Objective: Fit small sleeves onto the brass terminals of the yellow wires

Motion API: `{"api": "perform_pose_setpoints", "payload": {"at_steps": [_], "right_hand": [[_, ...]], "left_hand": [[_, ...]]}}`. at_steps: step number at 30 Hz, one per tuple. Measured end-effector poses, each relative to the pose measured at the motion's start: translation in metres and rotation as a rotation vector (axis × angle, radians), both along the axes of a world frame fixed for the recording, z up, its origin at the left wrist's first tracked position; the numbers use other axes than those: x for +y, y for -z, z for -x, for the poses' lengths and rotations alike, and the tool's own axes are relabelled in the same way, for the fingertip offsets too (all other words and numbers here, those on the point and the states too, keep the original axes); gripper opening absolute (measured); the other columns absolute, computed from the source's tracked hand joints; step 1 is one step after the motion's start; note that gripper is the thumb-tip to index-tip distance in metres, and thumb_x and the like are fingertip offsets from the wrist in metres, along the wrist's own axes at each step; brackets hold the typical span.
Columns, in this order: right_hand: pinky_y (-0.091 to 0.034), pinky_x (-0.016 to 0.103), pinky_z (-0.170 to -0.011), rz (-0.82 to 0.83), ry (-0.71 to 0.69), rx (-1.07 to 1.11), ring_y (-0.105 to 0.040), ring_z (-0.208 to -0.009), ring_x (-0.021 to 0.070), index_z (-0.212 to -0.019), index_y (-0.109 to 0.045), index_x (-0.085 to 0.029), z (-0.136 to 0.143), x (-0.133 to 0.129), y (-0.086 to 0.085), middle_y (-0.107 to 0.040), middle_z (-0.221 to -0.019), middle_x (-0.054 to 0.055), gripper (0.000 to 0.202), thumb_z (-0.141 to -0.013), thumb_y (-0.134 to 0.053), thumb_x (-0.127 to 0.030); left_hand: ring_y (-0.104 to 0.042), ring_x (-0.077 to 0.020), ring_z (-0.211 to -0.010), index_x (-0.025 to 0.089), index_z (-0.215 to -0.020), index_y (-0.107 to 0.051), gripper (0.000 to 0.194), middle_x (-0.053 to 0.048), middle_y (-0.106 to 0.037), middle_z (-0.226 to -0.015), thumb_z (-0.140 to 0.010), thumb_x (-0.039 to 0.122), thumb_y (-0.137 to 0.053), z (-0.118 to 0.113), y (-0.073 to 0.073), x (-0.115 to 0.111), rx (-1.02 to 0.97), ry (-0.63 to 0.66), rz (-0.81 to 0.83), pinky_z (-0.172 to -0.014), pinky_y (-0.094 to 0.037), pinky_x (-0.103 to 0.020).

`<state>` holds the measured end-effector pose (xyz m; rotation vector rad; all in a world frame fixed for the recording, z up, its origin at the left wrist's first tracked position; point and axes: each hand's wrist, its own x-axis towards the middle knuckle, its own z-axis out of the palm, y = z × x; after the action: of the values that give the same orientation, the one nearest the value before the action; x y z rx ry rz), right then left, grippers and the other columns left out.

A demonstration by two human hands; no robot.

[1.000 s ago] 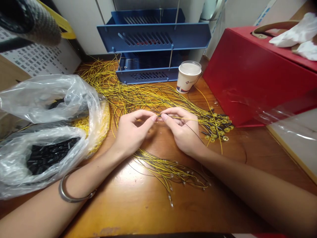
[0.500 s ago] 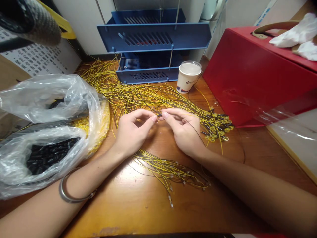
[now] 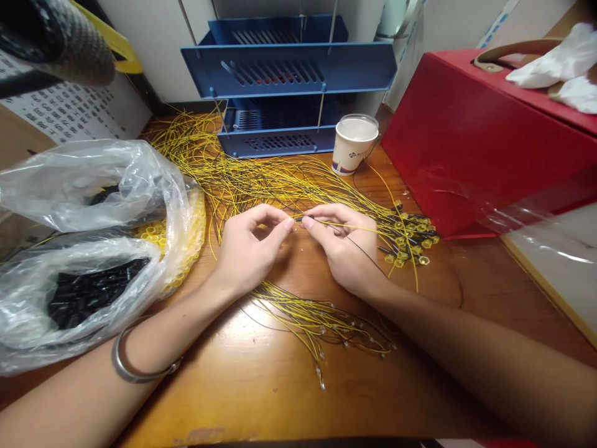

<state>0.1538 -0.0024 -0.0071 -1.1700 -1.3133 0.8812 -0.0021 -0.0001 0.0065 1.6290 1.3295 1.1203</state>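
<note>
My right hand [image 3: 352, 246] pinches a short black sleeve [image 3: 305, 218] between thumb and forefinger. A yellow wire and a thin black wire [image 3: 357, 235] run from it to the right, over the palm. My left hand [image 3: 252, 246] is closed in a pinch right beside the sleeve's left end; what lies between its fingertips is too small to make out. Below the hands lies a bundle of yellow and black wires with small clear LEDs [image 3: 321, 323]. Right of my right hand is a pile of wired pieces with yellow caps and black sleeves [image 3: 410, 236].
Plastic bags at the left hold black sleeves [image 3: 93, 292] and yellow caps [image 3: 184, 261]. A long tangle of wires [image 3: 242, 177] lies beyond the hands. Behind stand a blue tray rack [image 3: 289, 71], a paper cup [image 3: 352, 146] and a red box [image 3: 485, 143].
The fingertips have drawn slightly apart, and more of the black sleeve shows between them. Otherwise both hands stay in nearly the same place.
</note>
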Motion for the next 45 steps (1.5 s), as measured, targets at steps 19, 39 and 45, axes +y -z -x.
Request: {"api": "perform_pose_setpoints", "payload": {"at_steps": [19, 39, 45], "right_hand": [[-0.047, 0.023, -0.059, -0.016, -0.124, -0.028, -0.063, -0.075, 0.013, -0.09, -0.071, -0.02, -0.0007, 0.0009, 0.0079, -0.072, -0.091, 0.002, 0.013, -0.086, -0.068, -0.031], [-0.042, 0.024, -0.055, -0.084, -0.062, -0.088, -0.055, -0.06, 0.0093, -0.08, -0.072, -0.017, -0.0025, 0.0033, 0.005, -0.072, -0.079, 0.001, 0.01, -0.084, -0.068, -0.025], [-0.04, 0.024, -0.053, -0.051, -0.074, -0.08, -0.054, -0.057, 0.009, -0.079, -0.072, -0.017, -0.0021, 0.0037, 0.0061, -0.071, -0.075, 0.001, 0.011, -0.082, -0.069, -0.027]], "left_hand": [[-0.064, -0.0157, -0.073, 0.016, -0.08, -0.067, 0.015, -0.004, -0.07, -0.079, -0.084, 0.031, -0.068, 0.0017, 0.0008, 0.0003, 0.045, -0.005, -0.071, -0.066, -0.051, -0.025], [-0.066, -0.0146, -0.075, 0.015, -0.085, -0.071, 0.014, -0.003, -0.073, -0.082, -0.084, 0.029, -0.068, 0.0011, -0.0017, -0.0012, 0.004, 0.016, -0.049, -0.07, -0.051, -0.024], [-0.066, -0.0148, -0.078, 0.014, -0.085, -0.072, 0.016, -0.004, -0.074, -0.085, -0.083, 0.03, -0.069, 0.0002, -0.0031, -0.0007, 0.038, 0.021, -0.054, -0.074, -0.051, -0.024]]}}
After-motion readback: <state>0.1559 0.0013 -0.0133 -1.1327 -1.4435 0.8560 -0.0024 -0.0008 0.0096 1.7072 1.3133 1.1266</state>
